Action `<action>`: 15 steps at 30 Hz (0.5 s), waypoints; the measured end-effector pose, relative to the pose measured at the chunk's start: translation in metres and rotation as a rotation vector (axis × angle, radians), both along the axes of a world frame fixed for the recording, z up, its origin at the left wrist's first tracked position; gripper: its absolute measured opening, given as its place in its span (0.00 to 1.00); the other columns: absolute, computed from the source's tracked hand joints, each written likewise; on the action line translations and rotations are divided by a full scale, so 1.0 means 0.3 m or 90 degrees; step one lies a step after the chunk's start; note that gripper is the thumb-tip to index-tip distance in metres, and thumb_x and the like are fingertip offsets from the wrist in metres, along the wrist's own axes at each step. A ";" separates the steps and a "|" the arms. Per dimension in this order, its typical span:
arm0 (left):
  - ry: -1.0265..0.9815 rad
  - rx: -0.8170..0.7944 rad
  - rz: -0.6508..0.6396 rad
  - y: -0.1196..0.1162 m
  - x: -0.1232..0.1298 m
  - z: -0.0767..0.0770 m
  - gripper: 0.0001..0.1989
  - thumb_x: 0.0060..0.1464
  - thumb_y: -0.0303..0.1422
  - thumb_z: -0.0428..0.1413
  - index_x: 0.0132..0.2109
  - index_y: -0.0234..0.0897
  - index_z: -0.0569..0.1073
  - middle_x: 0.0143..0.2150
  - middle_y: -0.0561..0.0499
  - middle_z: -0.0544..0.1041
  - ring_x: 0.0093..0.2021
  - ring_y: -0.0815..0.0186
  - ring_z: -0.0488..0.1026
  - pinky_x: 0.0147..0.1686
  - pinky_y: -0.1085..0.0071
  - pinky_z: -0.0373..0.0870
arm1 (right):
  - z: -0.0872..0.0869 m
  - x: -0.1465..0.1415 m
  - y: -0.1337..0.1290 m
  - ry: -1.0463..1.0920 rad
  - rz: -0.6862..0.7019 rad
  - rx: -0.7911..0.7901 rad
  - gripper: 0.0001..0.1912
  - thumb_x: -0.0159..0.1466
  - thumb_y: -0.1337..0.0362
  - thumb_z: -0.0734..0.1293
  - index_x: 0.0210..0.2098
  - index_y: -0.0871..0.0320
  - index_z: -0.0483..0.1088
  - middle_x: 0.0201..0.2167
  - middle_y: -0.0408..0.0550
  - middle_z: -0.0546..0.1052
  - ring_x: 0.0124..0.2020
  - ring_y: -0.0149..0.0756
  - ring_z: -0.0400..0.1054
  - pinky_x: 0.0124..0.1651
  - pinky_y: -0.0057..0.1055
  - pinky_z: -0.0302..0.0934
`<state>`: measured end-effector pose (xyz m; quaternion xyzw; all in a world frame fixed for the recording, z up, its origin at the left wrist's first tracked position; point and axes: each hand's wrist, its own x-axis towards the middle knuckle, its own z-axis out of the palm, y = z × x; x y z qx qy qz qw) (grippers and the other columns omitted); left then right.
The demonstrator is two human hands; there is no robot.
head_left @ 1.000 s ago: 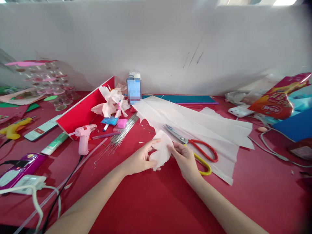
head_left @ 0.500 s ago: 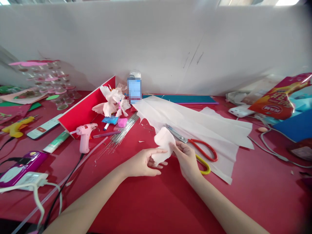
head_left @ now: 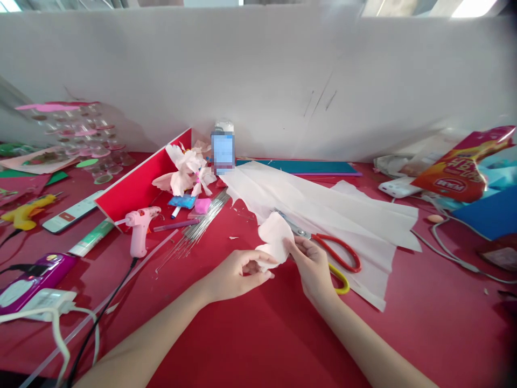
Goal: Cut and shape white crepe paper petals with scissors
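Note:
Between both hands is a pale pink paper petal piece (head_left: 276, 231) with rounded lobes, held above the red table. My right hand (head_left: 313, 264) pinches its right edge between thumb and fingers. At its lower left edge, my left hand (head_left: 242, 272) has thumb and fingers closed on the paper. Scissors (head_left: 337, 250) with one red and one yellow handle lie just behind and beside my right hand, partly covered by it. Under them spreads a large sheet of pale thin paper (head_left: 323, 210).
Left of the hands are a pink glue gun (head_left: 139, 234), a bundle of thin wires (head_left: 205, 218) and a paper flower (head_left: 188, 167) by a red board (head_left: 137, 186). A phone (head_left: 223, 151) stands at the wall. Cables and a snack bag (head_left: 460, 167) lie right.
My left hand's fingers have closed from spread to pinching the petal's lower edge. The right hand keeps its hold, and the petal has shifted slightly.

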<state>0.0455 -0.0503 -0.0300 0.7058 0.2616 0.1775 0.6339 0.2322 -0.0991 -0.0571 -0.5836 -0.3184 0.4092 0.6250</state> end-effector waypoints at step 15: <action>0.000 -0.107 0.090 0.025 0.016 -0.026 0.15 0.53 0.23 0.52 0.47 0.35 0.75 0.42 0.47 0.80 0.41 0.62 0.78 0.46 0.65 0.70 | 0.009 -0.010 -0.007 0.012 0.005 -0.007 0.16 0.55 0.52 0.73 0.34 0.59 0.74 0.28 0.48 0.79 0.29 0.40 0.72 0.34 0.33 0.67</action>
